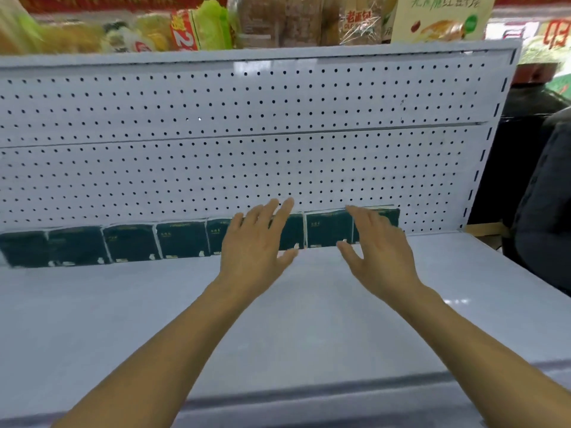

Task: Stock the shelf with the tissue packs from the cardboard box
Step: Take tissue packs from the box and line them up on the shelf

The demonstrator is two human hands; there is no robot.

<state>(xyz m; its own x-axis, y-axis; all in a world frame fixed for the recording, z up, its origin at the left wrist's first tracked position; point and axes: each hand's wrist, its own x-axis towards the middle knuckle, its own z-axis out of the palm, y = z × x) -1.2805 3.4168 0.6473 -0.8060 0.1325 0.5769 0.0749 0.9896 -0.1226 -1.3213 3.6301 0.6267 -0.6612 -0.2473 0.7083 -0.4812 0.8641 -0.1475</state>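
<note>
Dark tissue packs [182, 239] stand in a row at the back of the shelf [123, 319]. The left hand [253, 245] and right hand [377, 245] are flat and hold nothing. I think they are tidying the row. Next comes another pack, but no box shows.

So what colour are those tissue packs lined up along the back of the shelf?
Dark green tissue packs, with small white markings; seen in the head view.

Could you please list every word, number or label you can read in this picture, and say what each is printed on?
"老面包" on the clear bread bag above the shelf.
"2" on the red packet, rest blurred.
"红豆" on the cream package, other characters unclear.
Red sign, top right: blurred, unreadable.
Dark green tissue packs: print too small to read.
</note>
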